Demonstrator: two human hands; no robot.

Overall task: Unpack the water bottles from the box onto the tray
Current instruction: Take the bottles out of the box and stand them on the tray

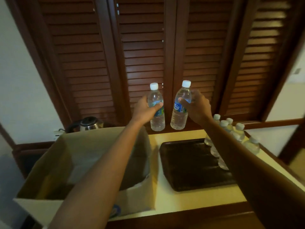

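Landmark: dark rectangular tray (189, 164), lying on the pale countertop (181, 200).
Left of tray: open cardboard box (92, 156), just beside it.
Right part of tray: cluster of clear white-capped water bottles (237, 133).
Above tray's far edge: two clear water bottles (157, 107), side by side, one in each hand.
Behind box, far left of tray: metal kettle (90, 123).

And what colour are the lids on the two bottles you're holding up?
White, both the left bottle's cap and the right bottle's cap, seen in the head view.
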